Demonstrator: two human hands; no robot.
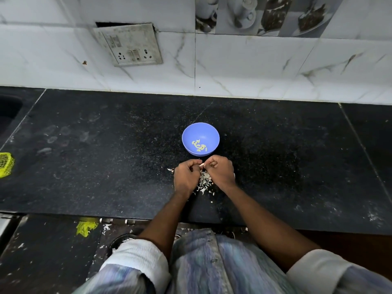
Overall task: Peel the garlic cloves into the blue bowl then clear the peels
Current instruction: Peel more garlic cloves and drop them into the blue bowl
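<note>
A garlic clove [202, 165] is pinched between the two hands just above the desk. The left hand [186, 177] is curled round one end of it and the right hand [220, 171] has its fingers bent onto the other end, so that both hands are grasping the same small piece. The clove is held this way, it seems, so that one hand steadies it while the other picks at the skin. Only a pale, slightly pinkish tip of it shows between the fingertips; the rest is hidden.

The hands are kept directly over a heap of peels [204, 183] — thin, white, papery flakes, curled and scattered loosely on the dark surface beneath the wrists. Skins are probably being let fall there so that they gather in one spot and can be swept up together later.

Just beyond the hands, close enough for a short drop, the blue bowl [200, 132] is set upright. It is round, smooth and matt, likely plastic, and a few peeled cloves [199, 145] — small, pale yellow-green, crescent-shaped — lie at its bottom.

The desk [275, 155] is black speckled stone, dusty and smudged. Behind it a wall of white marbled tiles [254, 71] rises, glossy and hard.
</note>
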